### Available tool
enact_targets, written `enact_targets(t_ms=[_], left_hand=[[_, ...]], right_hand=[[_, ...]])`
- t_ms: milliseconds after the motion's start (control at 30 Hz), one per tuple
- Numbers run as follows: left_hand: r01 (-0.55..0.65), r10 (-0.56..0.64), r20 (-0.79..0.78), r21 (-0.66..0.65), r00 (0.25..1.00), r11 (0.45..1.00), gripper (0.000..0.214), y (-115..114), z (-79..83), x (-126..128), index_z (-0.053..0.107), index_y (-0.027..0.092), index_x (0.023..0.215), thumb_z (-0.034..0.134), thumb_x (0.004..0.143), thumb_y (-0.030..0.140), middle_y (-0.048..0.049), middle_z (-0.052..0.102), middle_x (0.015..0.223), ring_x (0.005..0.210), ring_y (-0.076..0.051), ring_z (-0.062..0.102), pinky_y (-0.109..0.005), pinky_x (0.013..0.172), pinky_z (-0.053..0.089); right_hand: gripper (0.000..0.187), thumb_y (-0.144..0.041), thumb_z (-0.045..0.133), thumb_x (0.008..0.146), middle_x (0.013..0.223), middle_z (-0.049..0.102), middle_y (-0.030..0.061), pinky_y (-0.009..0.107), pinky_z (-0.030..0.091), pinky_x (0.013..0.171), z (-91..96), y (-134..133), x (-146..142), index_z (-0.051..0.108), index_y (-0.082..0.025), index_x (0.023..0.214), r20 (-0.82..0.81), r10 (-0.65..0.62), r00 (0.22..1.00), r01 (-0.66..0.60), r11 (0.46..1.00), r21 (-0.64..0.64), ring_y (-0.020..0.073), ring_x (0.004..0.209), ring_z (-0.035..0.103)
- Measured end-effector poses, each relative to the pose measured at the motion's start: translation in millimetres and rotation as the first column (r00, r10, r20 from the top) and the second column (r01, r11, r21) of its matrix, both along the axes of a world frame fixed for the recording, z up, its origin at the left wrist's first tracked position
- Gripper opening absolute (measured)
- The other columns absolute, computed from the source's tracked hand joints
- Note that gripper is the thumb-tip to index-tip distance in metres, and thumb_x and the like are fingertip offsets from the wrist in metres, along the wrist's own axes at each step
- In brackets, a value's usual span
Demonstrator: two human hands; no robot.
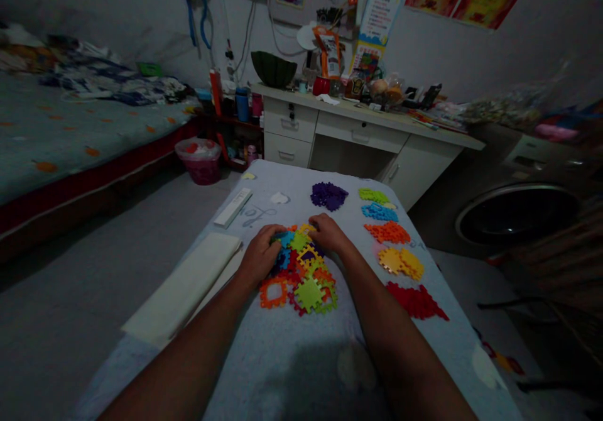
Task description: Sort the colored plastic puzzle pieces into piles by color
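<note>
A mixed heap of flat plastic interlocking tiles (294,264) with notched edges lies on the cloth-covered table between my hands. Its colours are red, orange, yellow, green and blue. My left hand (260,252) rests against the heap's far left side, thumb and fingers apart beside a light-blue tile (285,239). At the far right side, my right hand (328,234) reaches in, its curved fingers apart and touching near a yellow tile (307,229). The undersides of both hands' fingers are partly hidden. A green tile (309,294) tops the near end, next to an orange frame-shaped tile (273,293).
Single-colour piles line the right side: green (374,195), blue (379,212), orange (387,232), yellow (400,262) and red (417,301). A purple pile (328,196) lies farther back. A long white box (233,207) and folded pale cloth (186,286) lie left. Behind stands a desk (287,125).
</note>
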State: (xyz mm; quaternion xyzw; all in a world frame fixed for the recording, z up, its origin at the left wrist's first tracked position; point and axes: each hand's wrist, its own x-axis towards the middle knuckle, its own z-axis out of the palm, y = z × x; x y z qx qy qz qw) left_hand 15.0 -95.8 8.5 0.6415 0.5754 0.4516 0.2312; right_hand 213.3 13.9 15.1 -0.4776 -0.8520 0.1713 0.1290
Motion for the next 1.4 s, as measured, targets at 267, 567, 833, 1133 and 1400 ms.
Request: enact_targets(t_ms=[267, 567, 833, 1133, 1400], left_hand=[[0.019, -0.020, -0.037, -0.022, 0.999, 1.000, 0.035, 1, -0.4, 1, 0.063, 0.020, 0.106, 0.045, 0.076, 0.024, -0.0067, 0.064, 0.113, 0.109, -0.024, 0.059, -0.040, 0.101, 0.045], [0.032, -0.033, -0.067, -0.017, 0.997, 0.999, 0.036, 3, -7.8, -1, 0.062, 0.021, 0.109, 0.047, 0.077, 0.027, -0.0068, 0.064, 0.116, 0.112, -0.024, 0.058, -0.041, 0.103, 0.044], [0.036, -0.033, -0.166, 0.017, 0.986, 0.999, 0.033, 4, -5.9, 1, 0.062, 0.021, 0.105, 0.051, 0.074, 0.027, -0.0076, 0.065, 0.115, 0.110, -0.025, 0.057, -0.043, 0.103, 0.043], [0.050, -0.038, -0.247, 0.044, 0.968, 0.998, 0.033, 2, -5.2, 1, 0.062, 0.021, 0.106, 0.049, 0.077, 0.029, -0.0087, 0.064, 0.115, 0.111, -0.025, 0.057, -0.041, 0.102, 0.043], [0.039, -0.011, -0.332, 0.077, 0.943, 0.996, 0.034, 0, -3.0, 0, 0.063, 0.020, 0.108, 0.050, 0.078, 0.032, -0.0096, 0.064, 0.118, 0.113, -0.028, 0.056, -0.044, 0.103, 0.041]], right_hand=[[0.029, -0.016, 0.069, 0.070, 0.089, 0.056, 0.0009, 0.025, 0.041, 0.075, 6.0, -2, 4, 0.065, -0.018, 0.099, -0.146, -0.093, 0.985, 0.080, 0.992, -0.097, 0.0137, 0.078, 0.051], [0.013, -0.019, 0.064, 0.072, 0.071, 0.058, -0.0033, 0.023, 0.038, 0.063, 50.6, -5, 76, 0.064, -0.018, 0.086, -0.302, -0.172, 0.938, 0.134, 0.980, -0.145, 0.0125, 0.067, 0.053], [0.023, -0.019, 0.063, 0.073, 0.067, 0.055, -0.0042, 0.022, 0.036, 0.059, 72.0, -47, 156, 0.065, -0.019, 0.096, -0.193, -0.380, 0.905, 0.353, 0.922, -0.159, 0.0120, 0.061, 0.050], [0.025, -0.016, 0.060, 0.078, 0.083, 0.067, 0.0042, 0.027, 0.040, 0.067, 42.2, -63, 160, 0.069, -0.017, 0.101, 0.076, -0.445, 0.892, 0.449, 0.893, -0.034, 0.0174, 0.074, 0.059], [0.029, -0.021, 0.058, 0.082, 0.110, 0.069, 0.0136, 0.044, 0.037, 0.092, 38.4, -66, 151, 0.068, -0.021, 0.108, 0.320, -0.577, 0.751, 0.566, 0.813, 0.136, 0.0315, 0.109, 0.056]])
